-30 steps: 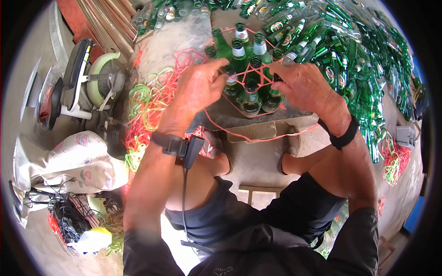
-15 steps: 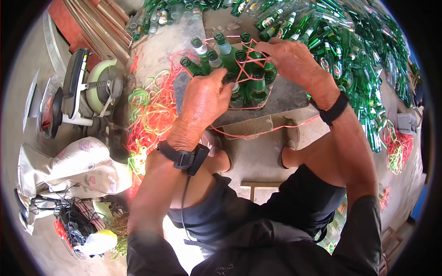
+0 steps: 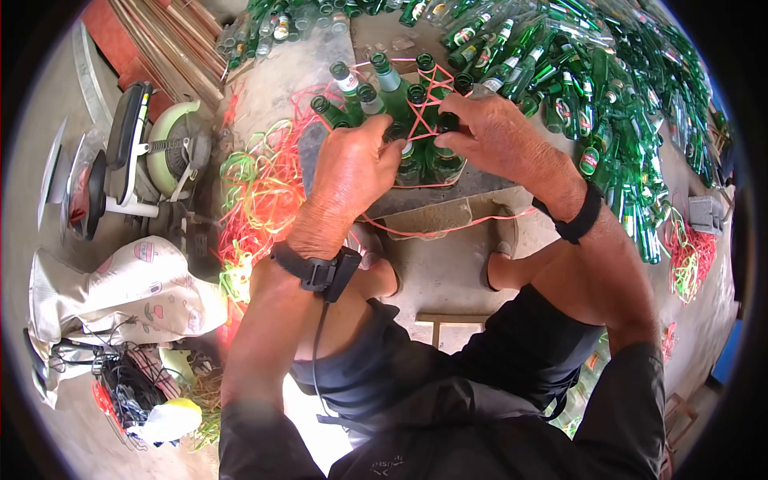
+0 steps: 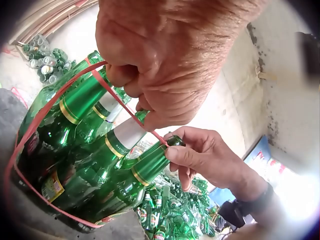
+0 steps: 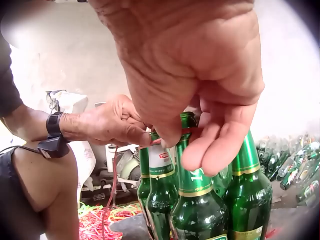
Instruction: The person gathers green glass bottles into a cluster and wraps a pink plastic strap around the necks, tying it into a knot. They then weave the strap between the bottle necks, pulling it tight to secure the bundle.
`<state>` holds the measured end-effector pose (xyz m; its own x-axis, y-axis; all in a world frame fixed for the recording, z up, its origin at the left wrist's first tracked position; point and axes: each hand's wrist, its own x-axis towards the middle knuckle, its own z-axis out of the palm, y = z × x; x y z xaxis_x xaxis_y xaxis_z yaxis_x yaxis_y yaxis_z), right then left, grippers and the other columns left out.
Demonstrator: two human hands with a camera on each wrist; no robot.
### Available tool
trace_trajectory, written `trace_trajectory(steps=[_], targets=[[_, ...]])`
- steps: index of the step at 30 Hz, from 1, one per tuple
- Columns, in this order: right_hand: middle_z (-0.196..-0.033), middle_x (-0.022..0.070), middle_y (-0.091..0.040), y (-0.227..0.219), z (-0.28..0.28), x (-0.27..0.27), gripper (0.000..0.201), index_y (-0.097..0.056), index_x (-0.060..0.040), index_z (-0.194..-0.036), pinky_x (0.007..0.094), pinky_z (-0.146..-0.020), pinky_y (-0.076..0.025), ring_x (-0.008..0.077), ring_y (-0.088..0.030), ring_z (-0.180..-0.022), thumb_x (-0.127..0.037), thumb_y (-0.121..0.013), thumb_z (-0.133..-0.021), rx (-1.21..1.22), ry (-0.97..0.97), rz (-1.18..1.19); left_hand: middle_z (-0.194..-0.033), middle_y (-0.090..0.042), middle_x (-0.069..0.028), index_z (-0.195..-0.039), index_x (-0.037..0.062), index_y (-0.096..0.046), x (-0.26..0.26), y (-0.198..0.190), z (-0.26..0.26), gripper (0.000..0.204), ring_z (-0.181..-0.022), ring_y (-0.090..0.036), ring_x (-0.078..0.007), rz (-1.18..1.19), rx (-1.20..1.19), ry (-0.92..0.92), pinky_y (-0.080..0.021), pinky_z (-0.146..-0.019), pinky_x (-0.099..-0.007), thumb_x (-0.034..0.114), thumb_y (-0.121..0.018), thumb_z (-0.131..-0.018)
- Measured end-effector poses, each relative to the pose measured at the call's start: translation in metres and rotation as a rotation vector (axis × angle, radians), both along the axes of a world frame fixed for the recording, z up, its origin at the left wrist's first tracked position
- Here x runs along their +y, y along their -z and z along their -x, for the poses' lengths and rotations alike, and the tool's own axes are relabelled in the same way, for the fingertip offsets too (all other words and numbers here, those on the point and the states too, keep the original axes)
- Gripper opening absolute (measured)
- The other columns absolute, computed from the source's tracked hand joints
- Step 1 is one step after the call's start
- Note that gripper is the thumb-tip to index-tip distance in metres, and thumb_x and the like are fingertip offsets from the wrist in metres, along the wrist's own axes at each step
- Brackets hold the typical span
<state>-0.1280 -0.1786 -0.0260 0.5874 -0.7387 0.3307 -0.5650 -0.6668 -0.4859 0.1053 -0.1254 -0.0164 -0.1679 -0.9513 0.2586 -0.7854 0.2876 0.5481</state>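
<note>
A cluster of green glass bottles (image 3: 390,80) stands upright, with pink plastic string (image 3: 419,120) crossing between the necks and looped around the lower bodies. My left hand (image 3: 352,170) curls its fingers over the near-left necks and pinches the string (image 4: 82,75), whose loose length hangs below it in the right wrist view. Opposite, my right hand (image 3: 512,144) is at the near-right bottle. Its thumb and fingers (image 5: 212,145) pinch the string against that bottle's neck, just under the mouth. Part of this grip is hidden behind the fingers.
The bottles stand on a dark slab (image 3: 488,182) before my knees. Tangled pink and green string (image 3: 260,180) lies to the left, near a fan-like machine (image 3: 180,144) and a pale sack (image 3: 152,280). A large heap of green bottles (image 3: 592,104) fills the back right.
My right hand has gone from the far right necks toward me, down to the near-right bottle. The left hand shifted slightly left with the head view, and still pinches the string.
</note>
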Motion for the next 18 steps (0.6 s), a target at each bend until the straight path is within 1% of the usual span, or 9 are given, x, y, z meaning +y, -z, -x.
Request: trace_trajectory(steps=[2, 6, 8, 10, 13, 14, 15, 16, 18], targets=[[-0.077, 0.0217, -0.067, 0.006, -0.002, -0.002, 0.030, -0.061, -0.0024, -0.097, 0.0518, -0.065, -0.053, 0.0437, -0.068, -0.077, -0.025, -0.076, -0.085, 0.042, -0.017, 0.136, -0.073, -0.067, -0.0241, -0.106, -0.0010, -0.069, 0.000, 0.000, 0.000, 0.028, -0.075, -0.069, -0.0444, 0.000, 0.015, -0.005, -0.055, -0.066, -0.0498, 0.015, -0.077, -0.083], [-0.080, 0.0194, -0.069, -0.005, 0.003, -0.006, 0.029, -0.059, -0.0031, -0.097, 0.0508, -0.065, -0.054, 0.0424, -0.069, -0.077, -0.023, -0.076, -0.085, 0.142, -0.020, 0.176, -0.073, -0.067, -0.0246, -0.105, -0.0010, -0.070, -0.001, -0.003, 0.003, 0.028, -0.076, -0.070, -0.0443, -0.050, -0.004, -0.024, -0.055, -0.067, -0.0495, 0.015, -0.077, -0.083], [-0.085, 0.0164, -0.071, -0.005, 0.005, -0.008, 0.030, -0.060, -0.0040, -0.098, 0.0496, -0.065, -0.055, 0.0400, -0.070, -0.078, -0.023, -0.077, -0.084, 0.210, -0.038, 0.210, -0.073, -0.067, -0.0246, -0.105, -0.0010, -0.070, -0.002, -0.002, 0.006, 0.028, -0.076, -0.070, -0.0441, -0.036, 0.001, -0.016, -0.055, -0.068, -0.0496, 0.016, -0.077, -0.083], [-0.086, 0.0151, -0.072, -0.006, 0.008, -0.009, 0.029, -0.060, -0.0046, -0.098, 0.0489, -0.065, -0.056, 0.0389, -0.071, -0.079, -0.023, -0.077, -0.084, 0.216, -0.039, 0.217, -0.073, -0.067, -0.0245, -0.104, -0.0011, -0.070, -0.001, -0.001, 0.011, 0.028, -0.076, -0.070, -0.0440, -0.027, 0.008, -0.007, -0.055, -0.068, -0.0498, 0.016, -0.077, -0.083], [-0.090, 0.0139, -0.072, -0.010, 0.013, -0.015, 0.028, -0.060, -0.0052, -0.100, 0.0477, -0.067, -0.057, 0.0373, -0.072, -0.082, -0.022, -0.077, -0.084, 0.259, -0.034, 0.233, -0.073, -0.067, -0.0244, -0.099, -0.0013, -0.068, 0.002, -0.001, 0.021, 0.025, -0.075, -0.069, -0.0447, -0.005, 0.008, 0.001, -0.054, -0.066, -0.0505, 0.016, -0.077, -0.084], [-0.093, 0.0140, -0.072, -0.010, 0.013, -0.018, 0.028, -0.061, -0.0052, -0.102, 0.0471, -0.069, -0.058, 0.0369, -0.072, -0.084, -0.021, -0.076, -0.085, 0.291, -0.025, 0.237, -0.072, -0.067, -0.0243, -0.095, -0.0011, -0.066, 0.003, -0.001, 0.025, 0.023, -0.074, -0.068, -0.0453, 0.005, 0.037, -0.004, -0.054, -0.065, -0.0513, 0.016, -0.076, -0.084], [-0.093, 0.0140, -0.072, -0.009, 0.014, -0.021, 0.028, -0.061, -0.0052, -0.102, 0.0471, -0.069, -0.058, 0.0369, -0.072, -0.084, -0.021, -0.076, -0.085, 0.289, -0.025, 0.236, -0.071, -0.066, -0.0242, -0.090, -0.0009, -0.064, 0.004, -0.001, 0.029, 0.021, -0.073, -0.068, -0.0459, 0.016, 0.066, -0.008, -0.053, -0.064, -0.0521, 0.015, -0.076, -0.084], [-0.095, 0.0141, -0.072, -0.008, 0.015, -0.025, 0.028, -0.061, -0.0054, -0.105, 0.0466, -0.070, -0.058, 0.0365, -0.072, -0.086, -0.020, -0.076, -0.085, 0.272, -0.037, 0.247, -0.071, -0.066, -0.0242, -0.090, -0.0009, -0.064, 0.005, 0.001, 0.032, 0.021, -0.073, -0.068, -0.0459, 0.014, 0.065, -0.007, -0.053, -0.064, -0.0521, 0.015, -0.076, -0.084], [-0.097, 0.0141, -0.072, -0.006, 0.017, -0.027, 0.029, -0.062, -0.0055, -0.108, 0.0462, -0.072, -0.058, 0.0362, -0.072, -0.088, -0.019, -0.075, -0.085, 0.256, -0.046, 0.254, -0.068, -0.065, -0.0245, -0.084, 0.0000, -0.060, 0.006, 0.003, 0.038, 0.020, -0.070, -0.066, -0.0473, 0.058, 0.043, -0.049, -0.052, -0.063, -0.0535, 0.013, -0.074, -0.085]])
